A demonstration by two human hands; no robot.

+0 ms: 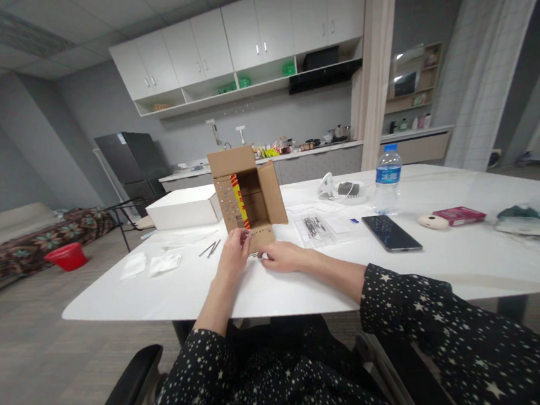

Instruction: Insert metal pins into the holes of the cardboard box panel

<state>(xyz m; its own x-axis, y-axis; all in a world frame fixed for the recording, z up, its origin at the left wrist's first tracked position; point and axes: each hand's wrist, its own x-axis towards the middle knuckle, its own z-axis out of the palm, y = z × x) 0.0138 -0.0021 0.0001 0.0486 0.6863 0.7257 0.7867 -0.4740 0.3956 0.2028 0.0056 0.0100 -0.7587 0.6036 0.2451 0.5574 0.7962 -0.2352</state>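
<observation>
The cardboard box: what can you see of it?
The box looks like brown cardboard and stands on the table, open toward the viewer, flaps spread. Small specks dot its left flap, beside a yellow-and-red strip; more line the lower flap. The left hand is at its lower left, perhaps touching.

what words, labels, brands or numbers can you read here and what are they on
No text is legible.
Carton: red marks on a yellow strip, too blurred to read.
Bottle: light marks on the blue label, too blurred.
Maroon box: markings too small and blurred.
Fridge: sticker too small.
Counter packages: too small.
</observation>
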